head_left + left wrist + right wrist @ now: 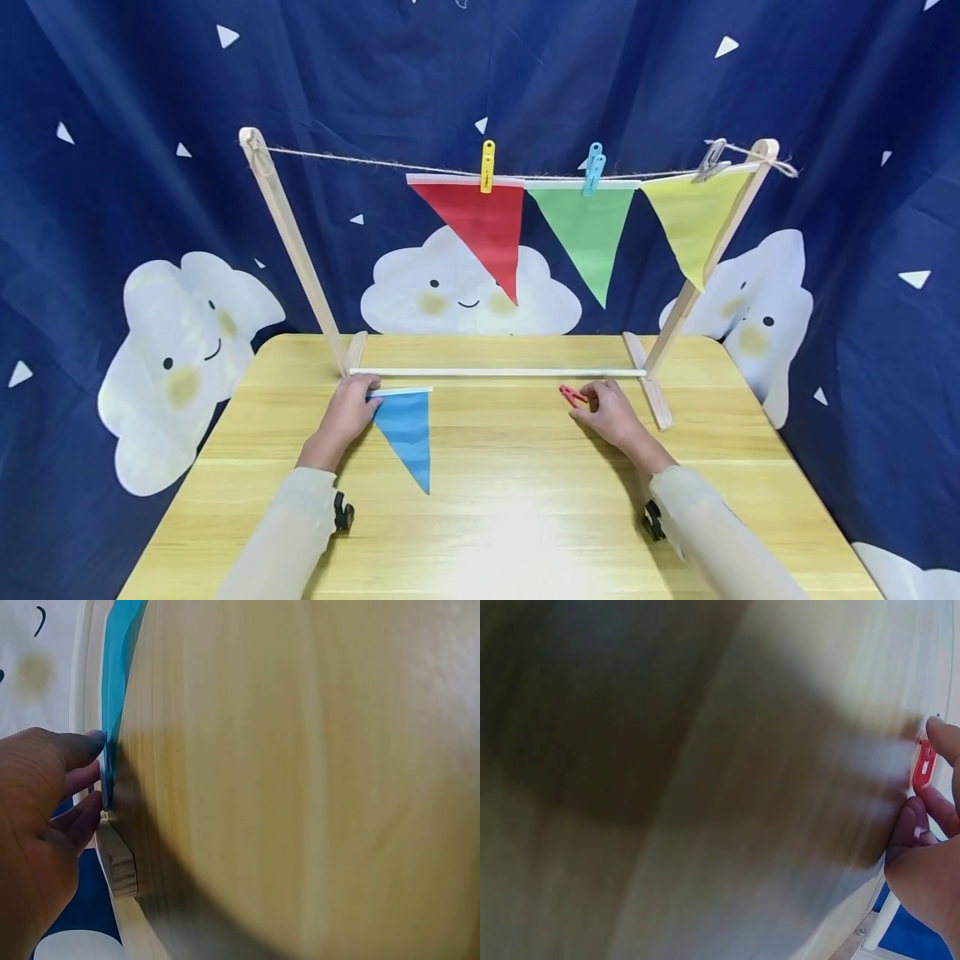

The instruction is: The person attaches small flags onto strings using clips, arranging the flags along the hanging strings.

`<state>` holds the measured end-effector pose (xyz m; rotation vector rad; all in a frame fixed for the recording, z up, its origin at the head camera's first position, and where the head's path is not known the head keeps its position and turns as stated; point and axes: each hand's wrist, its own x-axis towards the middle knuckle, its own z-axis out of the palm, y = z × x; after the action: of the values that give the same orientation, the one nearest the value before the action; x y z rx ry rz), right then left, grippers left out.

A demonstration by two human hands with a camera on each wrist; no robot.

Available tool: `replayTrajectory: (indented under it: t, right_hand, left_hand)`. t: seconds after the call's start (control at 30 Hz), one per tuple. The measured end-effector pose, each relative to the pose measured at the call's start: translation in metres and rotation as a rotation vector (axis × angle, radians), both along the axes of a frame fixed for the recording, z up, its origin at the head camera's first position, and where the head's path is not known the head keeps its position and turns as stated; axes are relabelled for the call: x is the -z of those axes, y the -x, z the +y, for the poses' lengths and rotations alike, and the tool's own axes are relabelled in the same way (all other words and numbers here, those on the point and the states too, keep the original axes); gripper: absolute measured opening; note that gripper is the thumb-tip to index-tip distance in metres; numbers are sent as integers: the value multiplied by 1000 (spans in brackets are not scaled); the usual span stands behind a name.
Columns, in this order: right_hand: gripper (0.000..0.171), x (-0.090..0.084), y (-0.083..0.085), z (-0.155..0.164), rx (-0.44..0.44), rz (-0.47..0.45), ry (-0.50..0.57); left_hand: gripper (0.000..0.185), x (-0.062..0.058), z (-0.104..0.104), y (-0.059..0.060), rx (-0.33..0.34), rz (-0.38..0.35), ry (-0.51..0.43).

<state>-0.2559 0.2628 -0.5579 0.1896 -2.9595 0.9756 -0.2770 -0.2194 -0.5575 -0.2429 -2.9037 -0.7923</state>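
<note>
In the head view my left hand (347,413) pinches the upper left corner of a blue triangular pennant (411,433) with a white top strip. The pennant's point faces me over the table. The left wrist view shows thumb and fingers on the edge of the blue cloth (114,682). Toward the right, my right hand (613,415) holds a small red clothespin (573,395) between thumb and fingertips, low over the tabletop. The same clothespin (925,763) appears at the right edge of the right wrist view.
A wooden frame with two posts (296,233) and a white crossbar (495,372) stands at the table's back. From its twine (337,156) hang red (487,225), green (588,225) and yellow (686,208) pennants, clipped by yellow (487,167), blue (594,169) and grey clothespins (710,160).
</note>
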Motion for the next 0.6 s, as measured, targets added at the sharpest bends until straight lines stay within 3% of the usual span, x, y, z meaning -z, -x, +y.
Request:
replayTrajectory:
  t: [0.3,0.6]
  right_hand:
    - [34,3,2,-4,18,39,-8]
    - [31,4,3,-4,15,33,-12]
  left_hand:
    - [29,1,-2,-2,23,17,-12]
    - [31,0,-1,1,22,-18,-20]
